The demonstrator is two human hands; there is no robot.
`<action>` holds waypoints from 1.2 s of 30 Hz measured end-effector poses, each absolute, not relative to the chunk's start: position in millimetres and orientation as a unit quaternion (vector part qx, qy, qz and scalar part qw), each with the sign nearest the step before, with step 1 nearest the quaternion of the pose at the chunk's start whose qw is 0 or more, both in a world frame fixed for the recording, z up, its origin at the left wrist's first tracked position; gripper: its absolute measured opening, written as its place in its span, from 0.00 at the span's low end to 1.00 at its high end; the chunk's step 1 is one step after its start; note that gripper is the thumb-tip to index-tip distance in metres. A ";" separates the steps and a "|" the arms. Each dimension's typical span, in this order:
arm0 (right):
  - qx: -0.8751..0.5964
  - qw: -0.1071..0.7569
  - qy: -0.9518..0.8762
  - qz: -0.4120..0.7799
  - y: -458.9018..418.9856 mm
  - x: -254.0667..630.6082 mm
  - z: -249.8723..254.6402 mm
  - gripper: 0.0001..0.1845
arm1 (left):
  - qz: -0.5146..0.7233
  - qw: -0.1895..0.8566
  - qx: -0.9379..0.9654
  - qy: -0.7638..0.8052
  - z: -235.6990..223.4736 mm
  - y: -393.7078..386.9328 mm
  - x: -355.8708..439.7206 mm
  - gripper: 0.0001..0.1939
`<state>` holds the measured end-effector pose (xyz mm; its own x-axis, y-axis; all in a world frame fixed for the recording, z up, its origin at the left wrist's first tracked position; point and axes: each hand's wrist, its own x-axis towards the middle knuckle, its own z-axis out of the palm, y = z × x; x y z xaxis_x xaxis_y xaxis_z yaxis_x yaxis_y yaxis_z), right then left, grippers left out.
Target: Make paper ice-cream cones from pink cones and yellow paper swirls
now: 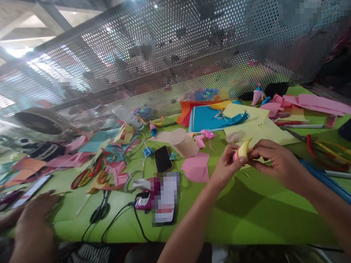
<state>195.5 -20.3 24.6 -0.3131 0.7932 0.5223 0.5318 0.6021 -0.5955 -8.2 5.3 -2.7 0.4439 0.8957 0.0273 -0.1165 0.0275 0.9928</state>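
Both of my hands meet over the green table (249,213), right of centre. My left hand (227,166) pinches the lower end of a small curled yellow and pink paper piece (243,149). My right hand (274,162) is closed on the same piece from the right, fingers pressed to its edge. A pink paper sheet (196,167) lies just left of my hands, and a yellow sheet (262,129) lies behind them.
Another person's hand (34,223) rests at the lower left. A black phone (162,158), a tan paper roll (183,142), blue and orange sheets (209,116), red-handled scissors (318,146), cables and paper scraps cover the table. A perforated metal screen (172,62) stands behind.
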 end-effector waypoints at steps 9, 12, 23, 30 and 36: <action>-0.388 0.371 -0.834 0.132 -18.2 197.0 22.2 0.07 | 0.395 0.593 0.600 0.363 2.1 5.4 -9.9 0.31; -0.380 0.362 -0.841 0.134 -18.8 197.6 23.4 0.09 | 0.389 0.586 0.600 0.381 4.0 4.5 -10.3 0.28; -0.392 0.376 -0.828 0.141 -20.1 202.4 25.6 0.05 | 0.391 0.614 0.573 0.376 0.7 7.1 -11.0 0.28; -0.430 0.413 -0.779 0.192 -21.1 202.2 27.3 0.07 | 0.383 0.613 0.577 0.380 0.2 6.0 -11.8 0.29; -0.397 0.389 -0.795 0.242 -19.8 200.7 31.3 0.09 | 0.373 0.613 0.585 0.378 -2.5 6.1 -12.6 0.27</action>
<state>200.7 -19.8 31.3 -0.3814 0.8200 0.4267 0.4433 0.5673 -0.6940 -12.6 6.1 -2.5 0.4347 0.9002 -0.0268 -0.0146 0.0368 0.9992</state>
